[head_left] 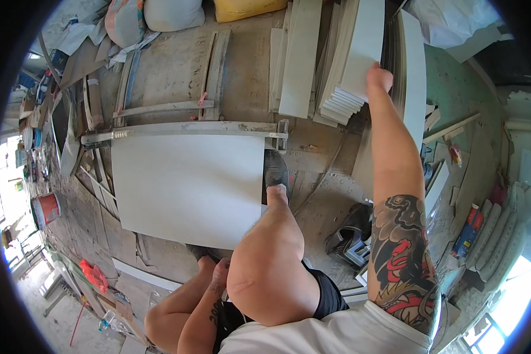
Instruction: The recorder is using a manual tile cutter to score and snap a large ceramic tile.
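My right arm reaches far out to a stack of long white boards (340,105). There my right hand (380,79) is closed on the edge of the top white board (363,44), thumb over its face and the other fingers mostly hidden. Down by my ankle, close to the lower edge of a large white panel (186,183), hangs my left hand (219,272); its fingers are largely hidden. The panel lies flat in front of me. Along its far edge runs a metal bar (189,127) with an end block (282,131).
Beyond the bar lies a rail frame (210,76). More boards (301,59) are stacked left of my hand, others (412,76) right. A dark power tool (351,236) sits on the floor by my right leg. Full sacks (174,13) line the far side; a red-and-white bucket (46,209) stands left.
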Available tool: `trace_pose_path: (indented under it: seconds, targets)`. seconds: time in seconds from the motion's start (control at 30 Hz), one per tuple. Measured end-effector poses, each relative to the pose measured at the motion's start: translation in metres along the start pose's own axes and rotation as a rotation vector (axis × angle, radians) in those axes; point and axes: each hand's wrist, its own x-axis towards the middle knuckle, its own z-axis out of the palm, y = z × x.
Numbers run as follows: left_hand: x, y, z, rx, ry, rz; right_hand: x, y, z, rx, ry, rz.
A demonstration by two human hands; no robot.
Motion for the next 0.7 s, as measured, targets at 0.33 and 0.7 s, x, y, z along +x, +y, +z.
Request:
trace_pose_path:
  seconds: [0.33, 0.7]
  targets:
    - [-0.01, -0.015, 0.001, -0.05, 0.096, -0.029, 0.018, -0.013, -0.012, -0.339, -0.056, -0.234]
    - [0.02, 0.002, -0.05, 0.058, 0.102, 0.166, -0.148, 0.092, -0.04, -0.055, -0.104, -0.515]
